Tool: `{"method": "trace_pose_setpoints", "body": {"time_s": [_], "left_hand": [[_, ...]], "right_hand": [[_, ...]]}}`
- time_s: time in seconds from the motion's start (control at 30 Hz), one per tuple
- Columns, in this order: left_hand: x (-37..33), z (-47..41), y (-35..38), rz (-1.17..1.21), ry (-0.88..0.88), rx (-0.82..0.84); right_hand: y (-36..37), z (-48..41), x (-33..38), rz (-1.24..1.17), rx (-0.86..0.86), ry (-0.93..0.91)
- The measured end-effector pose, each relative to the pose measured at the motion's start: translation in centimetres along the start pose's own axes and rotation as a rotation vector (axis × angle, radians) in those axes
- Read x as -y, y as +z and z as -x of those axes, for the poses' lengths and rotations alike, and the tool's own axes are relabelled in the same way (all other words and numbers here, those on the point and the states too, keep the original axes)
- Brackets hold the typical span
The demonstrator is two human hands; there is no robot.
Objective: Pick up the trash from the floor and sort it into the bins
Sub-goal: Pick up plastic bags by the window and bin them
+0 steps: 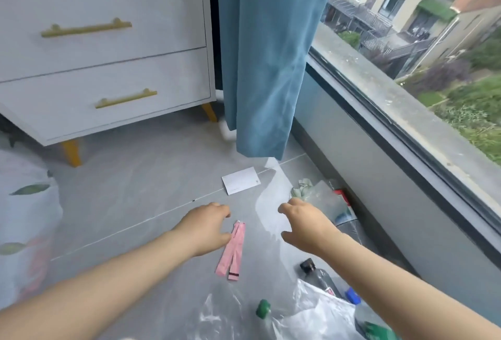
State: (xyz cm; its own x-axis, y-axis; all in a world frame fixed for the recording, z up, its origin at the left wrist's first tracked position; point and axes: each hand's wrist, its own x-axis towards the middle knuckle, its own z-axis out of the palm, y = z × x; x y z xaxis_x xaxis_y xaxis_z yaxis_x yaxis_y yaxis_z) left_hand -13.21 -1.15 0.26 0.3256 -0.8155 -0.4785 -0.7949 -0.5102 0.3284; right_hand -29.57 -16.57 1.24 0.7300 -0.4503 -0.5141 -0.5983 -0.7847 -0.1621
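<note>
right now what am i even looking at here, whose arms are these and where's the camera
This is one picture from a camera worn on a person's head, looking down at their own bare arms. The left hand reaches beside a flat pink strip wrapper on the grey tiled floor; the right hand reaches out near a clear plastic bag. Neither hand holds anything. Also on the floor: a white paper card, a green-capped bottle and a crumpled white plastic bag.

Grey floor, white dresser, window
</note>
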Motion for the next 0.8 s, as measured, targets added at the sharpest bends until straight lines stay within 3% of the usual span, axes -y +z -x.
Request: {"method": "trace_pose_setpoints", "body": {"time_s": [0.1, 0.3, 0.8], "left_hand": [[1.7, -3.3, 2.6, -0.068, 0.034, -0.035], [1.2, -3.5, 7.6, -0.149, 0.069, 0.047], [0.5, -6.1, 10.3, -0.236, 0.076, 0.091]], "right_hand": [[2.6, -2.7, -1.1, 0.062, -0.041, -0.025], [5.6, -2.6, -2.9, 0.097, -0.044, -0.008], [5.9, -2.6, -9.4, 0.157, -0.169, 0.087]]}}
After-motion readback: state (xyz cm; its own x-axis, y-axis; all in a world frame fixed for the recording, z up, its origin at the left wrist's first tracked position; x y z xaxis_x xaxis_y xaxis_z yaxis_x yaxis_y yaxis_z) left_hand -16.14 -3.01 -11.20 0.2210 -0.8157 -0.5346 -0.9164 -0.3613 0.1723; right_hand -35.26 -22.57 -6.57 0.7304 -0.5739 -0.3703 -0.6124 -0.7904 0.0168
